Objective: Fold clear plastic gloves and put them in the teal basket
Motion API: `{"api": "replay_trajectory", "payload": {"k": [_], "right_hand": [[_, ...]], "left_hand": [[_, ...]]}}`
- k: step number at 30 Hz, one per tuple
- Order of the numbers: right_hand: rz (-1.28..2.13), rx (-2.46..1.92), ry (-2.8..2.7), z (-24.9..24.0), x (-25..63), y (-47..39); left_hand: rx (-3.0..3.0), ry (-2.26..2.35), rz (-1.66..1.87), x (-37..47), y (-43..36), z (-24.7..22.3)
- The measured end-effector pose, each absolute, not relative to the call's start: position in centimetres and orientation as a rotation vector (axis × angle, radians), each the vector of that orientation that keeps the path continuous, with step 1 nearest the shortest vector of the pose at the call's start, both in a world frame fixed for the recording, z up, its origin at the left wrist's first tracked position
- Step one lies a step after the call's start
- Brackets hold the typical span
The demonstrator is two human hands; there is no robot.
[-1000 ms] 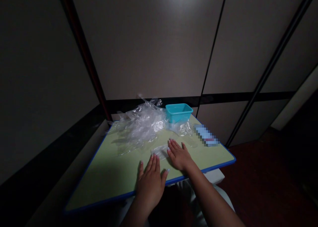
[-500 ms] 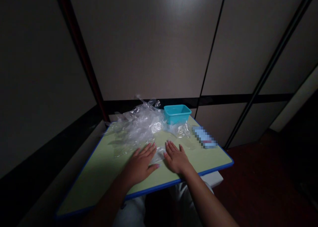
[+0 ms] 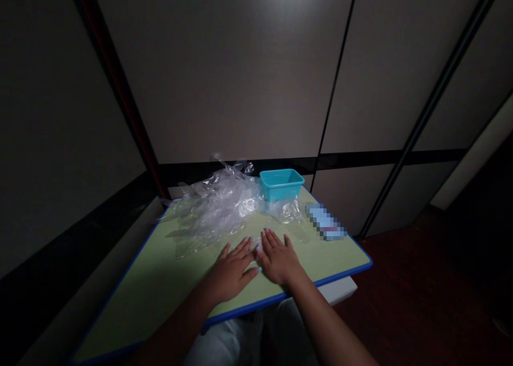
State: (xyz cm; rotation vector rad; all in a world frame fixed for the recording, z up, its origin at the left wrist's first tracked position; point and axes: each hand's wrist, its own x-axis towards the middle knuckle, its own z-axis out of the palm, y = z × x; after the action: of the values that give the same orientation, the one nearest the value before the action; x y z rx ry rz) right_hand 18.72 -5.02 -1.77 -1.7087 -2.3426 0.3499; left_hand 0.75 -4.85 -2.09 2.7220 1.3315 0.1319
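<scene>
My left hand [image 3: 234, 274] lies flat on the pale green tabletop [image 3: 160, 286], fingers spread and pointing away from me. Close beside it, my right hand [image 3: 279, 259] is also flat, with the thumb apart from the other fingers. A small clear plastic piece [image 3: 255, 243] shows between and under the fingertips; the hands cover most of it, and its exact kind cannot be made out. Just beyond my left hand spreads a heap of crumpled clear plastic bags [image 3: 224, 203]. Neither hand grips anything.
A turquoise plastic basket [image 3: 281, 187] stands at the table's far edge, with more clear plastic [image 3: 290, 211] in front of it. On the right lies a pixelated light-blue flat object [image 3: 325, 223]. Cabinet panels [image 3: 240, 77] rise behind the table, which has a blue edge.
My hands have come closer together over the small plastic piece, covering more of it. The whole view has shifted slightly; the heap and basket stay in place on the table.
</scene>
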Motion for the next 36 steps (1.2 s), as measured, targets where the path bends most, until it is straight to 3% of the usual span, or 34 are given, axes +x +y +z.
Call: {"api": "replay_trajectory", "payload": {"k": [22, 29, 36], "right_hand": [[0.280, -1.740, -2.285, -2.2, 18.7, -5.1], [0.303, -1.483, -2.356, -1.3, 19.0, -5.7], [0.358, -1.535, -2.361, -1.5, 19.0, -5.4]], "left_hand": [[2.699, 1.287, 0.196, 1.4, -4.3, -2.5], [2.736, 1.261, 0.206, 1.3, -4.2, -2.7], [2.730, 1.299, 0.193, 1.0, -4.4, -2.9]]}}
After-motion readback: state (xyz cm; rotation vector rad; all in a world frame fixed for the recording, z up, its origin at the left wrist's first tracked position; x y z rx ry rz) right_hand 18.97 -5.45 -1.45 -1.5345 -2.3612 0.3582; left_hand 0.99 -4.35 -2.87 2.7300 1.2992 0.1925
